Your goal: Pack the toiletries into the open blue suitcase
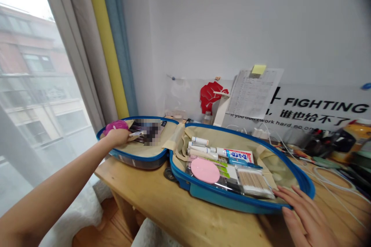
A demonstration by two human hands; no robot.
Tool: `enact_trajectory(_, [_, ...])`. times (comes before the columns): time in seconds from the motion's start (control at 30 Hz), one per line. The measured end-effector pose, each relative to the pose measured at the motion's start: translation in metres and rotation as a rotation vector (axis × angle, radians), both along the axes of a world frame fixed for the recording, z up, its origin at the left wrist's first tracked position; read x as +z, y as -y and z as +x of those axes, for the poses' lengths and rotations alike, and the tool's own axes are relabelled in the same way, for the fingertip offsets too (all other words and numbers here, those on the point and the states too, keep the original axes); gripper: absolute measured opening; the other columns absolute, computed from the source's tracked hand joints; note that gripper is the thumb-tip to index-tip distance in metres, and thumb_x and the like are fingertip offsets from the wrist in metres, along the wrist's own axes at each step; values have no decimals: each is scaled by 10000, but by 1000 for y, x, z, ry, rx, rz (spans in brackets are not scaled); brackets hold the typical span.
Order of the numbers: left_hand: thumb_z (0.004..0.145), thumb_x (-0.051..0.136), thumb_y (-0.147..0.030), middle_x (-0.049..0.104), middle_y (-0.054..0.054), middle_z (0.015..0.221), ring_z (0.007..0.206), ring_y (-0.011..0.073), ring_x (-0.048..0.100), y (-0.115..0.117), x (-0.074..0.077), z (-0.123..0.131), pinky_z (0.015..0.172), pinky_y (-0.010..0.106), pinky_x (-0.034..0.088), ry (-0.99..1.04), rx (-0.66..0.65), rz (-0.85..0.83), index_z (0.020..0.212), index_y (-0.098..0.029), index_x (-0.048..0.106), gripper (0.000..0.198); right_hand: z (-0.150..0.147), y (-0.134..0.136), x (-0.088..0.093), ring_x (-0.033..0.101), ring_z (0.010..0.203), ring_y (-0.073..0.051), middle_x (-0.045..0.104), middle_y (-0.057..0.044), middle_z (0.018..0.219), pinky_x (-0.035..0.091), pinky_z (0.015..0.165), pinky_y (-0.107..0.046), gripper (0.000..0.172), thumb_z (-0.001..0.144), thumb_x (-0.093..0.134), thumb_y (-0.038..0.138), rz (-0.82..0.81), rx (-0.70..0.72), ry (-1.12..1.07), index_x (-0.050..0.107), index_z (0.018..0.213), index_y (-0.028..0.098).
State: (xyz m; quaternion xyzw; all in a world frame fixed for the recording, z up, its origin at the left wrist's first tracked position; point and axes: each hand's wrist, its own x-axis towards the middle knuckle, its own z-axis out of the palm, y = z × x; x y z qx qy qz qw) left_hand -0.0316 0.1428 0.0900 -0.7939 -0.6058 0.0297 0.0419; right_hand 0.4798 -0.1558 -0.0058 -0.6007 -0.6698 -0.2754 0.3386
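An open blue hard-shell suitcase lies on a wooden table, its beige-lined lid half (139, 150) at the left and its deeper half (232, 197) at the right. My left hand (117, 137) reaches into the lid half, right beside a pink mesh bath puff (116, 126). A white item (136, 134) sticks out past its fingers, and whether the hand grips it is unclear. Pixelated items (146, 131) lie beyond. My right hand (304, 216) rests with spread fingers on the suitcase's front rim, near a packet of cotton swabs (253, 181), a round pink compact (205, 170) and a toothpaste box (235, 155).
The wooden table (185, 216) runs along a window with sheer curtains at the left. Cables, jars and clutter lie at the right. A bottle stands behind the suitcase. A printed sheet, a red fist cutout and a "FIGHTING" sign are on the wall.
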Motion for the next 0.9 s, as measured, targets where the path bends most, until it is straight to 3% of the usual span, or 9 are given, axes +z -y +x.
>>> enact_trajectory(0.1, [775,431,-408,717,149,917,881,323,660,9,23,8,788,407,496,-2,44,64,917,-187,708,382,-2,0,3,527,1172,-295,646,-75,1107,445,919,-479,297,914,383,339,10,-2,21,581,1103,222])
enact_trajectory(0.2, [802,363,-472,721,80,901,882,279,659,26,50,22,796,335,496,202,9,95,872,-207,692,428,-3,1,5,541,1152,-288,655,-72,1091,449,915,-467,313,916,373,360,23,-2,34,591,1094,223])
enact_trajectory(0.33, [765,387,-626,710,35,820,803,251,651,47,77,60,736,312,519,593,-151,30,843,-179,689,546,-6,1,9,551,1137,-275,657,-71,1092,459,913,-452,324,915,371,354,25,-7,47,598,1105,221])
enact_trajectory(0.43, [784,413,-597,708,35,780,747,243,651,59,85,105,721,337,535,750,-296,19,873,-142,699,545,-9,2,11,555,1134,-267,662,-68,1079,465,917,-447,316,912,379,336,28,-10,50,601,1105,222])
enact_trajectory(0.53, [833,429,-406,729,19,985,942,259,652,70,78,163,881,372,508,775,-576,80,1051,-170,694,416,-9,2,13,554,1141,-267,666,-63,1081,474,915,-450,308,906,394,333,22,-21,38,605,1103,226])
enact_trajectory(0.63, [823,407,-176,601,-1,1302,1211,189,540,76,58,224,1055,324,390,705,-873,80,1255,-227,598,474,-10,3,14,551,1150,-262,672,-57,1081,483,914,-446,306,899,410,334,14,-13,20,615,1101,230])
enact_trajectory(0.77, [787,411,-42,534,-14,1373,1267,141,489,71,20,291,1093,271,345,544,-1032,20,1324,-250,535,588,-11,4,15,549,1161,-252,675,-49,1080,487,922,-436,310,897,414,345,9,-8,-19,634,1093,249])
enact_trajectory(0.9, [806,477,-41,528,91,1374,1277,186,482,62,-9,327,1115,309,315,399,-1092,-42,1331,-155,525,539,-15,4,14,557,1144,-245,673,-41,1084,492,911,-434,289,900,420,340,29,-18,-37,633,1075,254])
